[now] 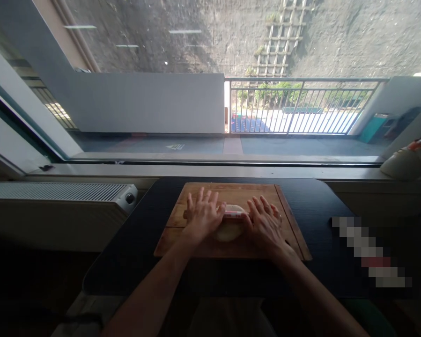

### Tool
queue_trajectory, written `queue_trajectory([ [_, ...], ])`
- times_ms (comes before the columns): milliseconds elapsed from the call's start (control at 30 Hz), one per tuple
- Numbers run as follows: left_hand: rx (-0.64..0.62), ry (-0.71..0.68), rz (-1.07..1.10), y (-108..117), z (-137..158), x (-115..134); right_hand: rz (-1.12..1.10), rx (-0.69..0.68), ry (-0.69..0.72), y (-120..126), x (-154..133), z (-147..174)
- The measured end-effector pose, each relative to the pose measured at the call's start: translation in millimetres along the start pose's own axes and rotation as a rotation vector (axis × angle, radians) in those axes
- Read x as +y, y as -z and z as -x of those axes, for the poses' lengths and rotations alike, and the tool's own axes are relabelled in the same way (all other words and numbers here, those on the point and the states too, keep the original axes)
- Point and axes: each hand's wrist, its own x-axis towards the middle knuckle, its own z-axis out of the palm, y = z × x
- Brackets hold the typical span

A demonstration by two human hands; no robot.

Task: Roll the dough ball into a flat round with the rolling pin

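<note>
A rolling pin [234, 214] with red marks or print on its middle lies crosswise over a round, pale, flattened piece of dough [228, 231]. The dough rests on a wooden cutting board [238, 252]. My left hand [203, 210] lies palm down over the pin's left part, its fingers stretched and spread. Over the right part, my right hand [265, 220] presses flat too, fingers extended forward and slightly apart. Both palms cover the pin's ends, though a bit of the left tip shows beside my left hand. Neither hand wraps around the pin.
The board sits on a dark table [126, 262] with rounded corners. A pixelated object [372, 252] is at the table's right. Behind are a windowsill [231, 171] and window, with a white pot [405, 163] at the right. A radiator [55, 192] stands at the left.
</note>
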Motion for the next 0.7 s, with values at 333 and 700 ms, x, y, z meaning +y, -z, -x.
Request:
queue_trajectory([
  [333, 0.042, -0.023, -0.010, -2, 4, 0, -0.043, -0.040, 0.019, 4, 2, 4],
  [700, 0.001, 0.006, 0.010, -8, -5, -2, -0.030, -0.041, -0.004, -1, 4, 0],
])
